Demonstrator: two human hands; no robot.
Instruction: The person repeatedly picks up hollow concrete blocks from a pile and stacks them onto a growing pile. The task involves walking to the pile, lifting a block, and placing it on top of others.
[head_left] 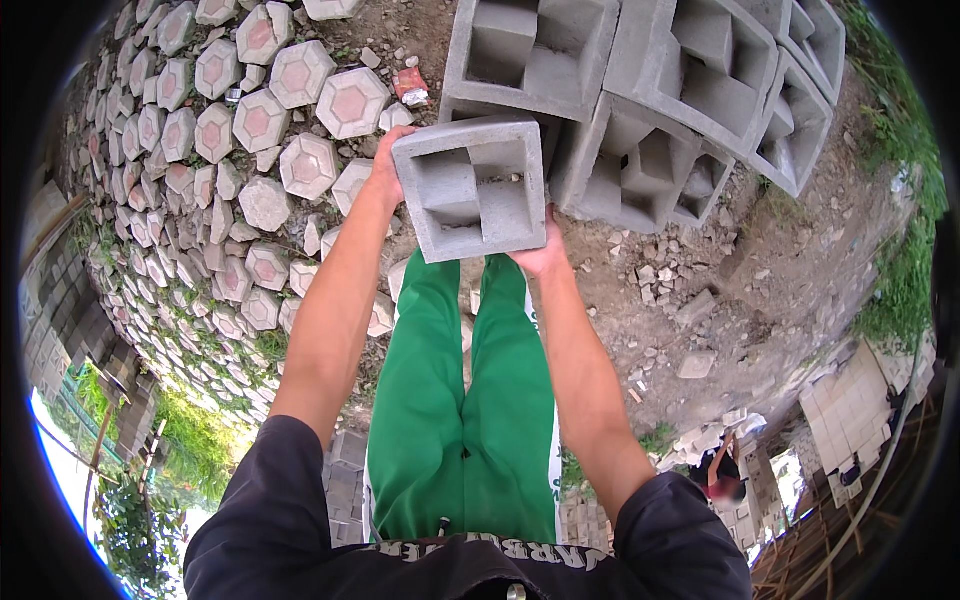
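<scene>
Between my two hands is a grey concrete block (516, 226), squarish, with stepped hollows inside its raised rim. My left hand (388, 165) grips its left side near the far corner; the fingers wrap behind and are partly hidden. At the near right corner, my right hand (543, 250) clasps the block from the side and below. The block is held in front of my knees, close to a stack of similar blocks (590, 100). Whether it touches the stack I cannot tell.
More concrete blocks (765, 85) are piled at the far right. Hexagonal pavers (300, 75) with pinkish centres cover the ground on the left. Rubble (655, 280) lies on the dirt to the right. Another person (722, 480) is in the lower right background. Grass (905, 280) edges the right.
</scene>
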